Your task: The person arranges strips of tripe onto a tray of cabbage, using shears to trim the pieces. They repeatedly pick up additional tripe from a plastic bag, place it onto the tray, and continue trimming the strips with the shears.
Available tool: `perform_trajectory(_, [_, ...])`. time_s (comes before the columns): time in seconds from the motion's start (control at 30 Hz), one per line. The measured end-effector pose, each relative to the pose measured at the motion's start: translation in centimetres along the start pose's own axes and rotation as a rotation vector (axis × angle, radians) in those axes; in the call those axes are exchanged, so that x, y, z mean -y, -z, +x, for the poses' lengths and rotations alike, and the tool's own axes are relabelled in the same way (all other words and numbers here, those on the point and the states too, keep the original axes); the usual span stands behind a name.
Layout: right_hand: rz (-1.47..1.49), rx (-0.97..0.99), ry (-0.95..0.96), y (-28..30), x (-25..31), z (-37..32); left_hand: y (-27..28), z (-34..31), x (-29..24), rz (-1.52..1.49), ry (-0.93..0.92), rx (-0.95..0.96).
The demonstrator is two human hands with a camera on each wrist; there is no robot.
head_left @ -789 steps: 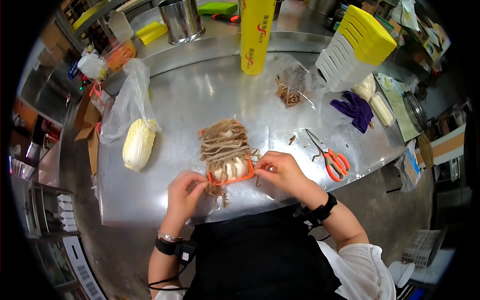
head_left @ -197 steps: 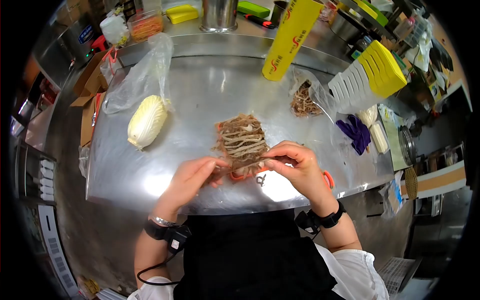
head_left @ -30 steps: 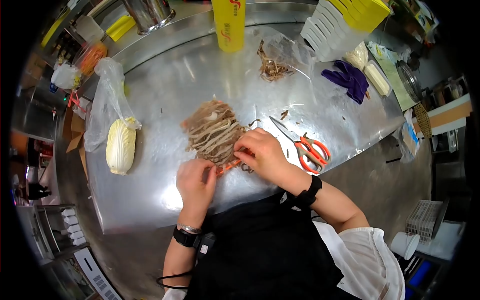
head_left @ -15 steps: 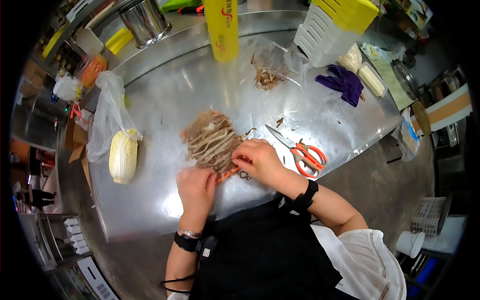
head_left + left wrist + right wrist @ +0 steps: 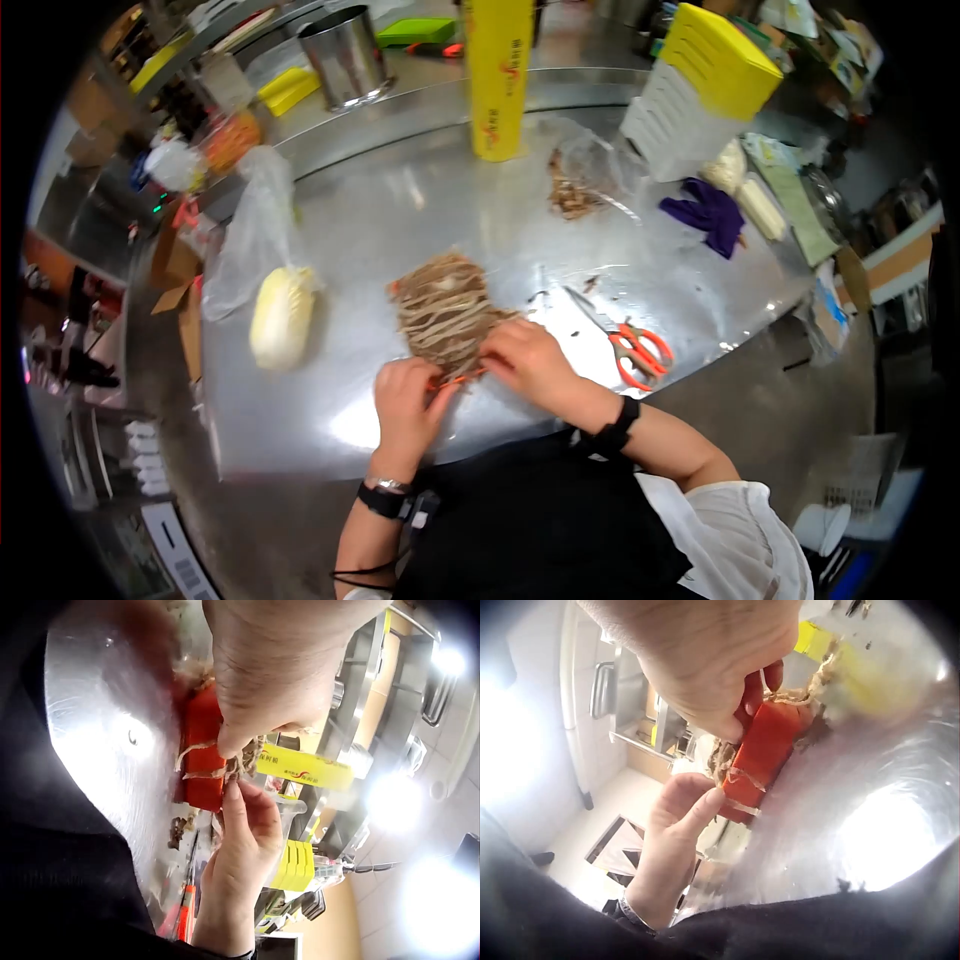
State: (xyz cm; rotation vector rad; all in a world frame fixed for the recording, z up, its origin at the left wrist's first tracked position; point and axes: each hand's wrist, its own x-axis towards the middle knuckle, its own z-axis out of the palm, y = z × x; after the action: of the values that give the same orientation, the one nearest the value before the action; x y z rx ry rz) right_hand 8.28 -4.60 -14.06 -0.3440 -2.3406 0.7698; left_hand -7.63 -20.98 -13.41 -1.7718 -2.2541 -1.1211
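There, 2 strands [image 5: 742, 807] are hanging down the orange tray [image 5: 765, 742]; left hand [image 5: 405, 410] and right hand [image 5: 530, 362] are pinching brown strips [image 5: 445, 310] at its rim, towards the table's [image 5: 285, 430] near edge.

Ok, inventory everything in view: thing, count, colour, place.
Table: one, silver, centre.
Tray: one, orange, near middle.
Strips: one heap, brownish, on tray.
Cabbage: one, pale yellow, left.
Plastic bag: one, clear, beyond cabbage.
Scrap bag: one, clear, brown scraps, right of tube.
Tube: one, yellow, far middle.
Box stack: one, yellow and white, far right.
Cloth: one, purple, right.
Scissors: one pair, orange-handled, near right.
Pot: one, silver, back ledge.
Background: too blurred to count.
Left hand: one, tray's near edge.
Right hand: one, same edge.
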Motion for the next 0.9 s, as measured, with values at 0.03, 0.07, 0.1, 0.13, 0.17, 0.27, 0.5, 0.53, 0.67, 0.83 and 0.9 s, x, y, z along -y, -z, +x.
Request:
perform_trajectory(0.03, [-0.026,0.005,0.029,0.0,0.0,0.0,-0.4,-0.2,-0.1,-0.036,0.027,-0.026])
perform_trajectory(0.07, [-0.053,0.012,0.057,0.1,0.0,0.0,-0.4,-0.2,-0.3,-0.029,0.018,-0.015])
perform_trajectory(0.1, [-0.041,0.019,0.048,0.1,0.0,0.0,-0.5,-0.1,-0.6,-0.022,-0.004,-0.024])
perform_trajectory(0.13, [-0.019,0.025,0.045,0.2,0.0,0.1,-0.5,-0.1,-0.8,-0.005,-0.021,-0.035])
perform_trajectory(0.17, [-0.011,0.055,0.029,0.6,0.1,0.2,-0.7,-0.2,-0.7,-0.027,-0.016,-0.037])
perform_trajectory(0.27, [-0.008,0.048,-0.059,3.6,0.6,2.1,-0.7,-0.1,-0.4,-0.067,0.005,-0.04])
perform_trajectory(0.5, [-0.617,0.157,-0.481,8.9,-11.7,10.8,0.3,0.3,-0.8,-0.165,0.043,-0.069])
perform_trajectory(0.53, [-0.681,0.204,-0.569,8.9,-12.2,11.7,0.5,0.3,-0.8,-0.177,0.052,-0.073])
perform_trajectory(0.67, [-0.945,0.14,-0.654,7.1,-15.7,11.6,1.7,0.5,-1.3,-0.179,0.074,-0.109])
perform_trajectory(0.83, [-0.754,0.09,-0.785,8.8,-16.4,11.8,3.1,-0.2,-1.0,-0.201,0.128,-0.132])
perform_trajectory(0.9, [-0.774,0.093,-0.719,10.1,-14.7,11.0,3.1,-0.1,-1.1,-0.218,0.132,-0.134])
